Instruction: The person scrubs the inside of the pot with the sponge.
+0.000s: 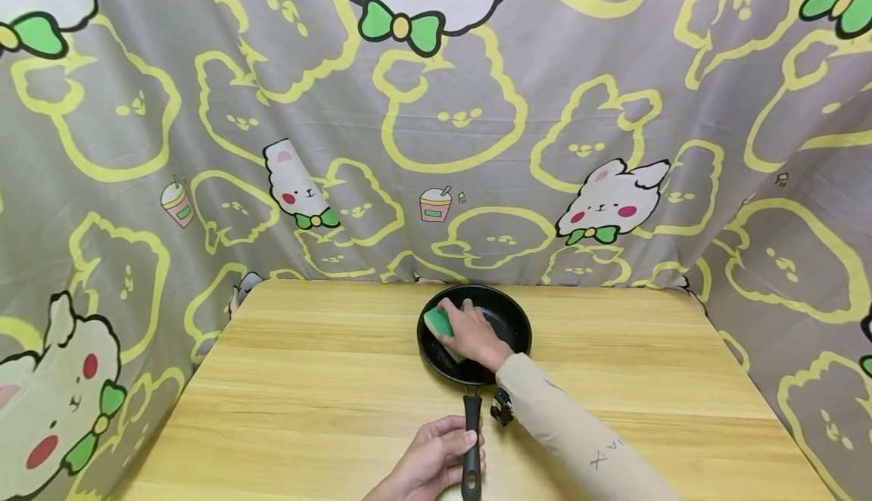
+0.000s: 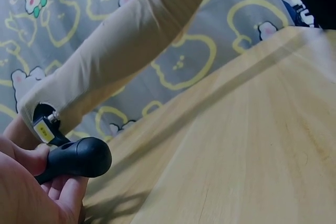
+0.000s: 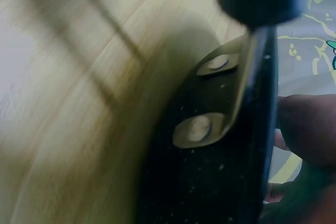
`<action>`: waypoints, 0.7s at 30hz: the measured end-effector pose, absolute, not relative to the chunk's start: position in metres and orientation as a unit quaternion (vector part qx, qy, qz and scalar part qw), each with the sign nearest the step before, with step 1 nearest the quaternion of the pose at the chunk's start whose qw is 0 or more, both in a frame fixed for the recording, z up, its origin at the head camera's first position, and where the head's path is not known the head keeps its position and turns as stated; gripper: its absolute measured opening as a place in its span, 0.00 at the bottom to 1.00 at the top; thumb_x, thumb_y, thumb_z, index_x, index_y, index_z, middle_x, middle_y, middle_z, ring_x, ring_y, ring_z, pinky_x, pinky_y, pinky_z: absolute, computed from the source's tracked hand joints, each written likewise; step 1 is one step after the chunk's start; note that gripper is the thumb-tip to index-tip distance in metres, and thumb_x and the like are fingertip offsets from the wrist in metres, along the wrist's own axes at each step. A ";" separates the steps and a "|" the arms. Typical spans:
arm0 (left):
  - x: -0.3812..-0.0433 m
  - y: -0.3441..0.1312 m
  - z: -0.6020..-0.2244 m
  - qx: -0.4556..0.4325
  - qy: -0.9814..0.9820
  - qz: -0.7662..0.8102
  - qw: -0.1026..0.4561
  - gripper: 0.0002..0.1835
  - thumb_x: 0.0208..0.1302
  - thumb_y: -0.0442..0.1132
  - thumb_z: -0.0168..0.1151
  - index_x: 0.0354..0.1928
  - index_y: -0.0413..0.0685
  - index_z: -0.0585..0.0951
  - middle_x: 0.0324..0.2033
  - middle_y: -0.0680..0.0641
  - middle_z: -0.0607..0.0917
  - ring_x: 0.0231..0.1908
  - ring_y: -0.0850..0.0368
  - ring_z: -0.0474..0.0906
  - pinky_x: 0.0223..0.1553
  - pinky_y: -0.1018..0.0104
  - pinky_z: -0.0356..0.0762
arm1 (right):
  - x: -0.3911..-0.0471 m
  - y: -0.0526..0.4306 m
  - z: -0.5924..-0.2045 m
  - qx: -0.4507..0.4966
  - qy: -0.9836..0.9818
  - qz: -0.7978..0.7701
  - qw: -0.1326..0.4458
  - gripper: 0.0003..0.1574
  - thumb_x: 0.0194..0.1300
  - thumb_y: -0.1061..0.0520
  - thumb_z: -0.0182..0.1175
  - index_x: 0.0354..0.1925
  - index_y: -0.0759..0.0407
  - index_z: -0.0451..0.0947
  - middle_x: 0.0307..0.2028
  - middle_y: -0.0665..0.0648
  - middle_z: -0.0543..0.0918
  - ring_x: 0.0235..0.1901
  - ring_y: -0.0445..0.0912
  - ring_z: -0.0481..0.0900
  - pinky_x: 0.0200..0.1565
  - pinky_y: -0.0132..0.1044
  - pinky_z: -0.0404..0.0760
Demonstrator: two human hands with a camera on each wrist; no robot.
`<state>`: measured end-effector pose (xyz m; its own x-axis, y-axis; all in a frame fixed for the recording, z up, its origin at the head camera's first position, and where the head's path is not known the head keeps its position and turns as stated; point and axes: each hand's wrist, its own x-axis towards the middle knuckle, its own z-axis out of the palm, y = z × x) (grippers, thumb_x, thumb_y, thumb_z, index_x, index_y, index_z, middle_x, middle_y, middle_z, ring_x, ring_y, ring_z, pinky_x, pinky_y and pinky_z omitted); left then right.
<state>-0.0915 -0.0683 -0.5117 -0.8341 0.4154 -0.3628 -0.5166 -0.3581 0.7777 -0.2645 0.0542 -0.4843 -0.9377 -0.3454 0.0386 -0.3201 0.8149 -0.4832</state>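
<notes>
A black frying pan is on the wooden table, its handle pointing toward me. My left hand grips that handle, thumb on top and fingers wrapped below; the left wrist view shows the rounded handle end sticking out past the fingers. Inside the pan, my right hand holds a green sponge against the left part of the pan's inside. In the right wrist view the pan's outer wall with two rivets fills the middle, and part of the right hand shows beyond the rim.
The wooden table extends to both sides of the pan. A grey curtain with yellow cartoon outlines hangs behind the table and along both sides. A small black device is strapped to my right wrist.
</notes>
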 end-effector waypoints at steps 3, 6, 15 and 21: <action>-0.091 -0.068 -0.511 -0.053 0.489 0.824 0.279 0.13 0.72 0.32 0.62 0.55 0.33 0.78 0.36 0.47 0.86 0.35 0.57 0.85 0.40 0.63 0.86 | -0.265 0.055 -0.486 -0.177 0.956 -0.232 0.014 0.32 0.67 0.52 0.71 0.65 0.48 0.69 0.52 0.67 0.70 0.45 0.60 0.72 0.38 0.52 0.81; -0.091 -0.068 -0.510 -0.053 0.490 0.825 0.276 0.14 0.72 0.31 0.62 0.55 0.33 0.78 0.36 0.47 0.86 0.34 0.57 0.84 0.40 0.63 0.86 | -0.266 0.056 -0.488 -0.185 0.960 -0.212 0.001 0.33 0.68 0.52 0.70 0.66 0.48 0.69 0.53 0.67 0.70 0.44 0.60 0.72 0.37 0.52 0.81; -0.089 -0.067 -0.508 -0.066 0.496 0.821 0.275 0.14 0.72 0.31 0.62 0.56 0.32 0.77 0.37 0.45 0.85 0.35 0.57 0.84 0.41 0.63 0.86 | -0.267 0.061 -0.491 -0.215 0.965 -0.140 -0.054 0.32 0.66 0.54 0.71 0.65 0.49 0.71 0.53 0.69 0.72 0.44 0.63 0.73 0.38 0.58 0.81; -0.090 -0.067 -0.508 -0.064 0.494 0.823 0.274 0.12 0.71 0.31 0.62 0.54 0.34 0.79 0.36 0.46 0.86 0.34 0.58 0.84 0.40 0.63 0.86 | -0.269 0.065 -0.491 -0.223 0.967 -0.104 -0.071 0.32 0.66 0.56 0.71 0.65 0.48 0.71 0.56 0.70 0.72 0.48 0.66 0.72 0.41 0.60 0.79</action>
<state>-0.0897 -0.0666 -0.5082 -0.8420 0.3870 -0.3759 -0.5136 -0.3617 0.7780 -0.2686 0.0648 -0.4908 -0.8901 -0.4171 0.1835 -0.4465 0.8787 -0.1685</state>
